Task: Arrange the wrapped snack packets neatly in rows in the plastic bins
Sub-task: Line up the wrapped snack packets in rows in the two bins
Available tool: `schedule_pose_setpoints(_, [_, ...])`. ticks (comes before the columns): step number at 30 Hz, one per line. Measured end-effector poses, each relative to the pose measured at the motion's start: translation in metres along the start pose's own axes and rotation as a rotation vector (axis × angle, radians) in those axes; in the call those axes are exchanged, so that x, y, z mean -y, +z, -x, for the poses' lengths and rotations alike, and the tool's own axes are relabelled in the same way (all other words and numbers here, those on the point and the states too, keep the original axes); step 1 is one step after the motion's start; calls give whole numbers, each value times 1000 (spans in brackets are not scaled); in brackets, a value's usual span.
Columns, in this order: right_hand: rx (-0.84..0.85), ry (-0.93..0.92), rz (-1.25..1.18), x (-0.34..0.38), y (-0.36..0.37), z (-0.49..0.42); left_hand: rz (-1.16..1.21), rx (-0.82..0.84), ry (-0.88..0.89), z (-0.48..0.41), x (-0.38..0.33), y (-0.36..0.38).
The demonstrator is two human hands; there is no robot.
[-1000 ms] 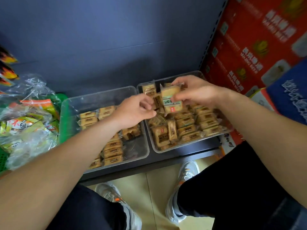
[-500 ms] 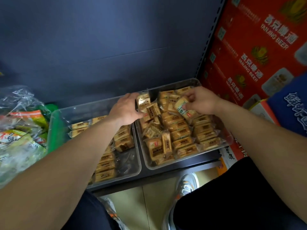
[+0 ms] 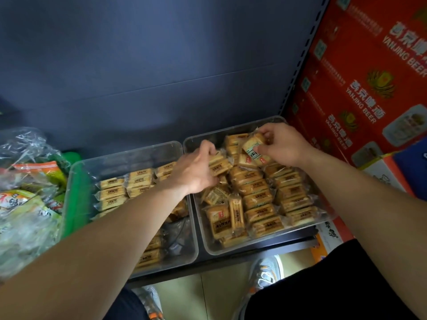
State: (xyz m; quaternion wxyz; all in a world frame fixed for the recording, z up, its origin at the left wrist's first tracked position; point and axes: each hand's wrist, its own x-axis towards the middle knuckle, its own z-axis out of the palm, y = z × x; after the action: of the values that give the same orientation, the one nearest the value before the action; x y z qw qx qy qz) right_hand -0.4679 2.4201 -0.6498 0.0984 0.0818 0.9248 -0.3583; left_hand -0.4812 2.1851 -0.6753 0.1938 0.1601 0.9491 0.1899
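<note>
Two clear plastic bins sit side by side on a dark shelf. The right bin (image 3: 240, 250) is filled with tan wrapped snack packets, rowed on its right side (image 3: 291, 192) and jumbled on its left (image 3: 219, 215). The left bin (image 3: 129, 153) holds rows of the same packets (image 3: 138, 179), partly hidden by my forearm. My left hand (image 3: 196, 172) reaches over the bins' shared wall and grips a packet (image 3: 219, 163) at the right bin's back left. My right hand (image 3: 284, 144) pinches a tilted packet (image 3: 254, 150) at the back of the right bin.
Clear bags of green and orange snacks (image 3: 25, 204) and a green basket (image 3: 74, 204) lie left of the bins. Red beer cartons (image 3: 360, 77) stand at the right. A dark blue back panel (image 3: 161, 77) rises behind the bins. My shoes (image 3: 265, 276) stand below the shelf edge.
Both hands have moved toward the back of the right bin. The right hand brought its packet down from above the bin to the back row; the left hand now grips a packet there.
</note>
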Motion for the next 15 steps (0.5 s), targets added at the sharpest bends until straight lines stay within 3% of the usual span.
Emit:
schedule_pose_setpoints(7, [-55, -47, -68, 10, -2, -5, 265, 108, 49, 2, 15, -24])
schedule_pose_setpoints(11, [9, -116, -15, 25, 5, -14, -5, 165, 48, 1, 32, -26])
schedule_pose_setpoints(15, [8, -167, 34, 37, 12, -31, 40, 214, 121, 4, 26, -34])
